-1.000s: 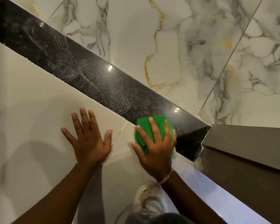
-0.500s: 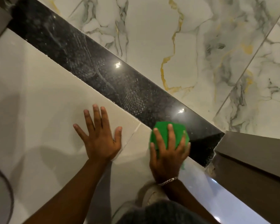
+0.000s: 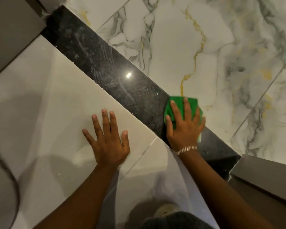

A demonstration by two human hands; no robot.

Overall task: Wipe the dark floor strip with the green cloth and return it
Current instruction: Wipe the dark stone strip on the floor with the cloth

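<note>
A dark speckled floor strip (image 3: pixel 106 70) runs diagonally from the upper left to the lower right, with wet smears along its upper part. My right hand (image 3: pixel 184 125) presses flat on a folded green cloth (image 3: pixel 177 103) that lies across the strip and reaches its far edge. A bracelet sits on that wrist. My left hand (image 3: pixel 108 139) rests flat with spread fingers on the plain cream tile (image 3: pixel 48 104) beside the strip, holding nothing.
White marble tiles with grey and gold veins (image 3: pixel 221 47) lie beyond the strip. Grey door frames stand at the upper left (image 3: pixel 10 25) and lower right (image 3: pixel 267 180). A shoe (image 3: pixel 165 210) shows at the bottom. A dark curved edge (image 3: pixel 12 182) sits at the far left.
My right hand has slid the green cloth from the near edge of the strip across to its far edge. The left hand stays planted on the cream tile.
</note>
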